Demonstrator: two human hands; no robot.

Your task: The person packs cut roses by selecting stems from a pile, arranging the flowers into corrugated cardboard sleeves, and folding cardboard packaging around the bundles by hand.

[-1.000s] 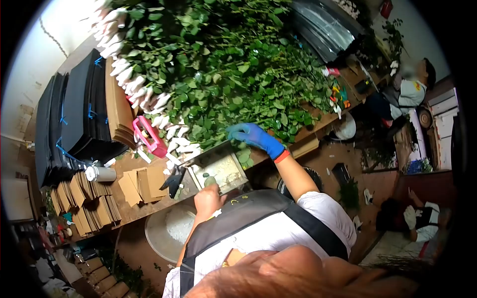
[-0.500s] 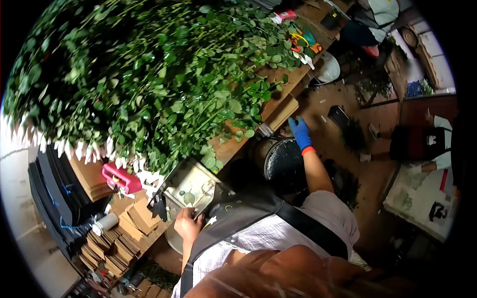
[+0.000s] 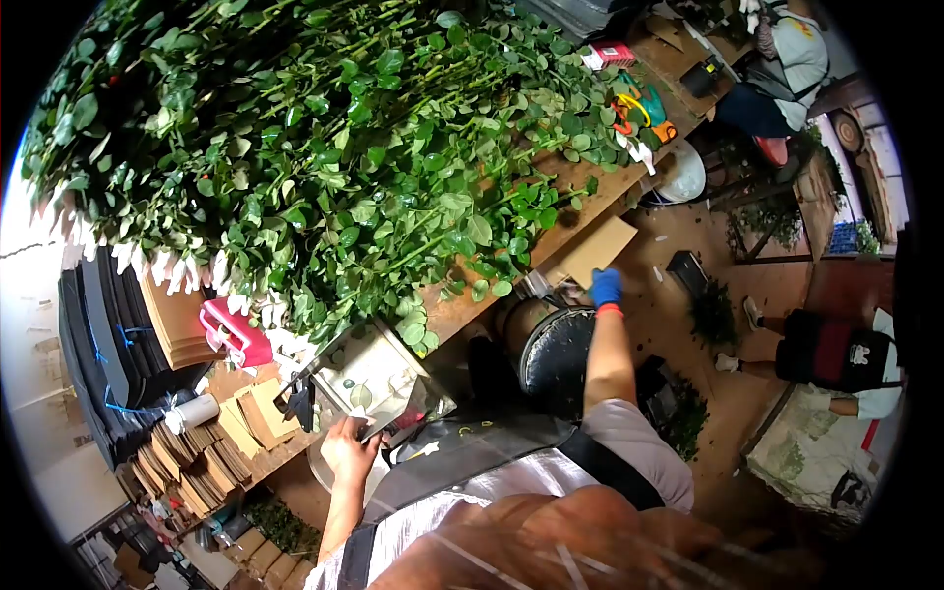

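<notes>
My right hand (image 3: 607, 286), in a blue glove with a red cuff, is closed on the near edge of a flat cardboard sheet (image 3: 596, 248). The sheet sticks out from under the wooden table's edge, above a black drum (image 3: 560, 356). My bare left hand (image 3: 348, 450) is at the near edge of a pale, metal-framed tray (image 3: 366, 369) with loose leaves on it. Its fingers are curled; what they grip is too small to make out. A large heap of leafy rose stems (image 3: 324, 167) covers the table beyond both hands.
On the table (image 3: 580, 211) lie a pink holder (image 3: 234, 332), cardboard stacks (image 3: 187, 467), a white roll (image 3: 192, 413) and colored hand tools (image 3: 644, 108). A white bucket (image 3: 678, 175) stands by the far end. Other people (image 3: 836, 349) are at the right, near another bench (image 3: 816, 452).
My right hand has gone from spread fingers to gripping the cardboard sheet, which now shows further out from under the table. My left hand stays by the tray. The view has shifted slightly.
</notes>
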